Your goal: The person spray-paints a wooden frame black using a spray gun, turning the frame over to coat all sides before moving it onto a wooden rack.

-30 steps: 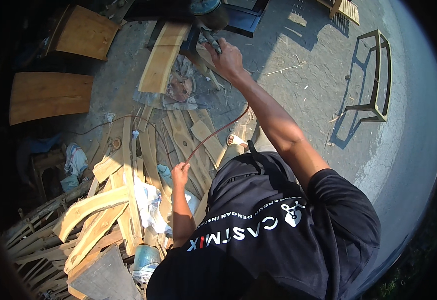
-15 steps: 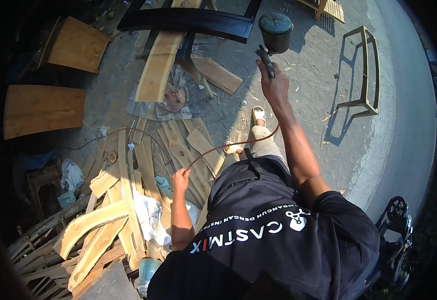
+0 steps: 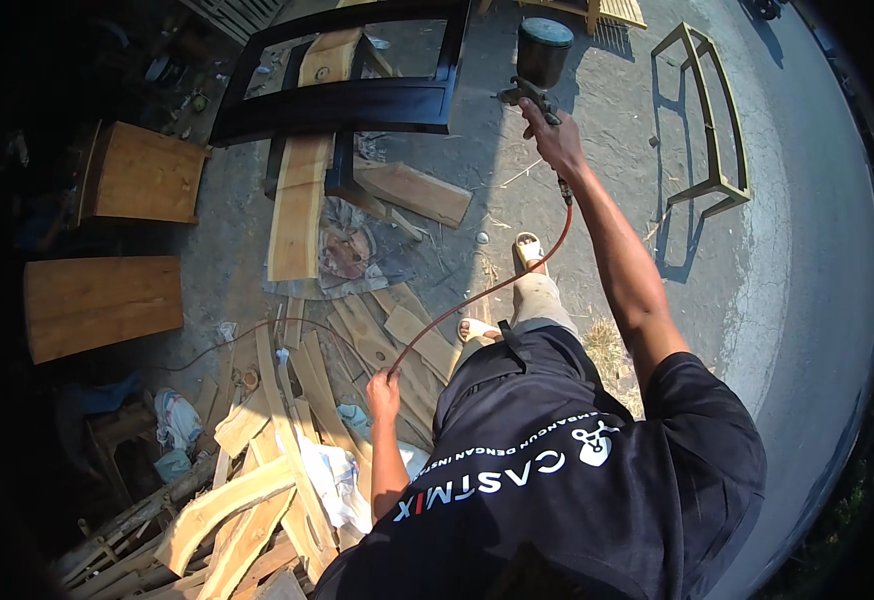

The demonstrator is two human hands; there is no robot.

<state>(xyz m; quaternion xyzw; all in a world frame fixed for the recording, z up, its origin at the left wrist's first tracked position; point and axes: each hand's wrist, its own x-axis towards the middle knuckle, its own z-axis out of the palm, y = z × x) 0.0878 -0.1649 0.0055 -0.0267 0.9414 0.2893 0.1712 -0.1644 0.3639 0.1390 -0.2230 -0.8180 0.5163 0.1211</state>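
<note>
My right hand (image 3: 560,142) is closed round the handle of a spray gun (image 3: 529,94), held out ahead of me at arm's length. A dark cup (image 3: 544,52) with a greenish lid sits on the gun. From below the grip, a reddish-brown air hose (image 3: 477,297) curves down to my left hand (image 3: 384,394), whose fingers are wrapped round it. Left of the gun, apart from it, a glossy dark-painted wooden frame (image 3: 337,108) rests across a pale plank (image 3: 299,205).
Loose boards and offcuts (image 3: 242,510) are heaped at my left. Two brown wooden panel pieces (image 3: 107,305) (image 3: 149,172) stand farther left. A bare wooden frame (image 3: 709,120) stands on the right beside the road (image 3: 817,250). The hose trails leftward over the boards.
The view has shifted, so the dark frame and boards sit lower in the picture. My right hand has turned the spray gun, showing more of its side. Both hands keep their holds.
</note>
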